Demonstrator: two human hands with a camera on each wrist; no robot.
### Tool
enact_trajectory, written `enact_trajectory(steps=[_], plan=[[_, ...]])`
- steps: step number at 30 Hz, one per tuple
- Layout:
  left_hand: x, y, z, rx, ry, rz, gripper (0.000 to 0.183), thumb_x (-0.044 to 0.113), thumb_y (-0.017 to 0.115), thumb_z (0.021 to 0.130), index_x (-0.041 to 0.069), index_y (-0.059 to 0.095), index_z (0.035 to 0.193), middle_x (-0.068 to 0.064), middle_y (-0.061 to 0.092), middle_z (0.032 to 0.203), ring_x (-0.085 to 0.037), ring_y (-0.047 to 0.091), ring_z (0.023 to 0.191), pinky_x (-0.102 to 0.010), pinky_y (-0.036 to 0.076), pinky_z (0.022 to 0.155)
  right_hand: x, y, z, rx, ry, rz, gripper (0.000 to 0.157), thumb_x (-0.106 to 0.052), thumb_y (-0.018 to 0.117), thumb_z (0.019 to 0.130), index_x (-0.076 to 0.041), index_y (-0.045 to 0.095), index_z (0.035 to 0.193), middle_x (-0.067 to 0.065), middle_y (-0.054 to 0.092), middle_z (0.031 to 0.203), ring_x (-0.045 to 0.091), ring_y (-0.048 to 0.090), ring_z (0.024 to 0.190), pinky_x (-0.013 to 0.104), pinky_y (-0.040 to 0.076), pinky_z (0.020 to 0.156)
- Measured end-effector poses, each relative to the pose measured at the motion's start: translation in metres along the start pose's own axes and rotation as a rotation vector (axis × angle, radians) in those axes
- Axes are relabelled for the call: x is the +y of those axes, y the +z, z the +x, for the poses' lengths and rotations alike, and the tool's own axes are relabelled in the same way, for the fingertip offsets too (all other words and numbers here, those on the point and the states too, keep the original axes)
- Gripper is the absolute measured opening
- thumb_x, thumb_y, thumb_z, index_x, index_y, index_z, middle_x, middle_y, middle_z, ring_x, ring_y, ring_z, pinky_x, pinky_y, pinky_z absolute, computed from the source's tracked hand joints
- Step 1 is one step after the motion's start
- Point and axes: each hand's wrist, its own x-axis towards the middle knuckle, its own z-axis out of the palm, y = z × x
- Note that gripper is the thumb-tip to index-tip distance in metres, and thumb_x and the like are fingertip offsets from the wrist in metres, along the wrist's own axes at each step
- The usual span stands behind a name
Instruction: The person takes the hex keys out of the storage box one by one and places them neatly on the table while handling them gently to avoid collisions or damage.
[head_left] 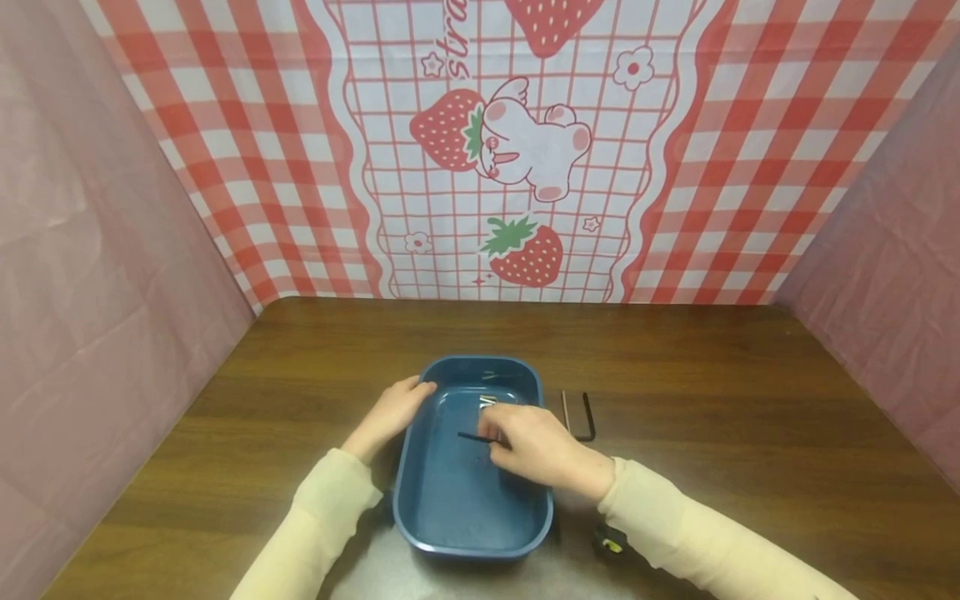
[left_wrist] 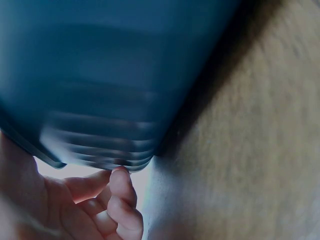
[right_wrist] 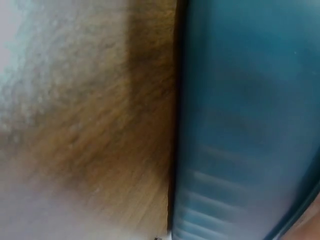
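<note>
A blue plastic bin stands on the table, longer from front to back than across. My left hand grips its left rim, with the thumb over the edge and the fingers against the outer wall, as the left wrist view shows. Over the inside of the bin my right hand pinches a thin black hex key, whose straight end points left. Small shiny metal pieces lie in the bin just beyond the right fingers. In the right wrist view the bin's outer wall fills the right side.
Right of the bin lie a black L-shaped hex key and a thin lighter rod. A small black object with a yellow-green mark sits by the right sleeve. A strawberry-print cloth hangs behind the wooden table.
</note>
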Motion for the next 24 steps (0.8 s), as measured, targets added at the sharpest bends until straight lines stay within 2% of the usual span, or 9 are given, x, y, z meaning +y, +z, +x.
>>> enact_trajectory(steps=[10,24], plan=[[0.002,0.0,-0.002,0.002,-0.01,-0.02,0.049,0.037,0.038,0.093,0.002,0.053,0.124,-0.017,0.057,0.121,-0.033,0.053,0.112,-0.048,0.04,0.094,0.002,-0.007,-0.004,0.02,0.074,0.036,0.017,-0.013,0.066,0.072,-0.022,0.057,0.084,-0.013,0.055,0.076,0.002,0.052,0.069,0.019,0.044,0.06],[0.0,0.0,-0.001,0.003,-0.006,-0.016,0.049,0.037,0.038,0.093,0.002,0.052,0.125,-0.018,0.055,0.123,-0.034,0.051,0.114,-0.048,0.039,0.095,0.003,-0.016,-0.003,0.097,0.096,0.11,0.019,-0.009,0.067,0.071,-0.018,0.056,0.084,-0.01,0.057,0.08,0.003,0.056,0.073,0.021,0.047,0.063]])
